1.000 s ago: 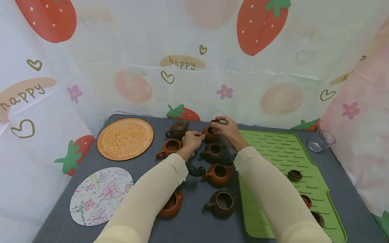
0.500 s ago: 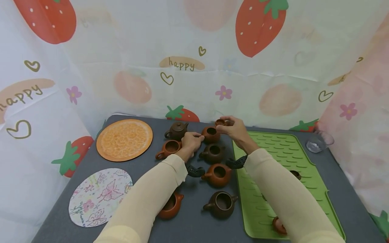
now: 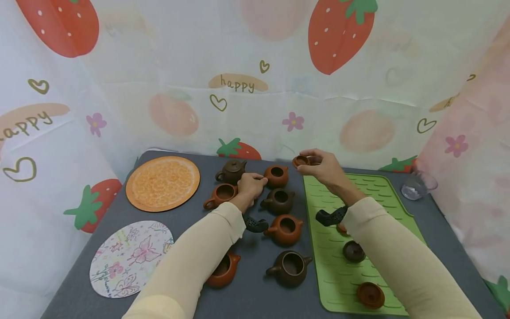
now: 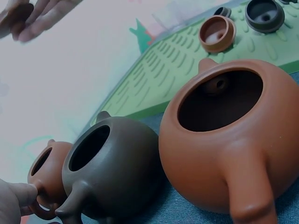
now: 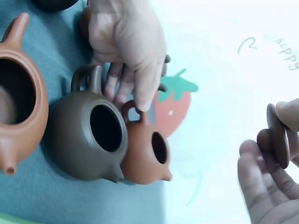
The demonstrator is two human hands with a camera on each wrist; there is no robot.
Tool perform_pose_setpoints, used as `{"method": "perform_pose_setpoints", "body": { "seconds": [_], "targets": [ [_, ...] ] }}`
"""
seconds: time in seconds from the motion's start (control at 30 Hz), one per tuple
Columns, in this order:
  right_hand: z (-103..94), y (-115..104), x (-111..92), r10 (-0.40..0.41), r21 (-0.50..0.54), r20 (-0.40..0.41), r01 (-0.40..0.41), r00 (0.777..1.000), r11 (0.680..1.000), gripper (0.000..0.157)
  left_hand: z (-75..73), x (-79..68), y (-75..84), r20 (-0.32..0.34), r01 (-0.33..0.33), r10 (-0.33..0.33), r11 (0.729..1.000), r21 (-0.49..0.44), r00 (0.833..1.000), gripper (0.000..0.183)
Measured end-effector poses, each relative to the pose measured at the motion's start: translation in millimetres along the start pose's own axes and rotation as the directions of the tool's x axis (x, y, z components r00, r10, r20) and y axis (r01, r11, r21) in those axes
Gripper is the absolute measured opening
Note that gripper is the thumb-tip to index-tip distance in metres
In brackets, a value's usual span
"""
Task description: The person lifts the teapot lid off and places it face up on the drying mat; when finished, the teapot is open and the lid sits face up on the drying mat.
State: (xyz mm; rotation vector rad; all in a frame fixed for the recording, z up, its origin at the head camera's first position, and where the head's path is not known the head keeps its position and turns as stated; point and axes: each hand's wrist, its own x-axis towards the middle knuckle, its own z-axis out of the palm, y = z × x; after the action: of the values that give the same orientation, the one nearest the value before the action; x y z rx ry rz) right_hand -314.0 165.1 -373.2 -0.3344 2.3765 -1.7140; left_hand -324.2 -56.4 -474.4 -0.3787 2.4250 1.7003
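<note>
In the head view, my left hand point(image 3: 249, 187) pinches the handle of a small reddish-brown clay teapot point(image 3: 279, 182) at the back. That teapot has no lid on, and its dark opening shows. The right wrist view shows the thumb on the looped handle point(image 5: 131, 112). To the right, above the table's back edge, my right hand point(image 3: 327, 172) holds a reddish-brown teapot lid point(image 3: 301, 162) between thumb and fingers. The lid's knob point(image 5: 264, 140) points toward the palm side. A dark brown lidless teapot point(image 4: 121, 172) stands in front of the held teapot.
More lidless teapots stand in front, one orange-brown point(image 3: 284, 240) and one dark point(image 3: 291, 277). A dark lidded teapot point(image 3: 233, 173) is at the back left. Several lids, including a reddish one point(image 3: 371, 295), lie on the green mat point(image 3: 330, 274). A glass pitcher point(image 3: 416, 188) stands far right.
My right hand has moved to the right with the lid, away from just above the small teapot. My left hand has stayed on the teapot handle.
</note>
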Motion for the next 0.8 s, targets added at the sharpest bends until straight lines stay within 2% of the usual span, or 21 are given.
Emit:
{"method": "perform_pose_setpoints", "body": {
  "seconds": [0.33, 0.5, 0.8],
  "targets": [
    [-30.0, -7, -18, 0.007, -0.144, 0.017, -0.004, 1.0, 0.99, 0.048, 0.3, 1.5, -1.0, -0.009, 0.001, -0.001, 1.0, 0.016, 1.0, 0.02],
    [-48.0, -3, -25, 0.021, -0.209, 0.028, -0.015, 0.999, 0.978, 0.046, 0.9, 1.8, -1.2, -0.017, 0.007, -0.006, 1.0, 0.024, 1.0, 0.02],
    [-67.8, 11, -36, 0.073, -0.256, 0.034, -0.062, 0.997, 0.965, 0.046, 0.9, 1.4, -1.2, -0.002, 0.013, -0.013, 1.0, 0.016, 1.0, 0.019]
  ]
}}
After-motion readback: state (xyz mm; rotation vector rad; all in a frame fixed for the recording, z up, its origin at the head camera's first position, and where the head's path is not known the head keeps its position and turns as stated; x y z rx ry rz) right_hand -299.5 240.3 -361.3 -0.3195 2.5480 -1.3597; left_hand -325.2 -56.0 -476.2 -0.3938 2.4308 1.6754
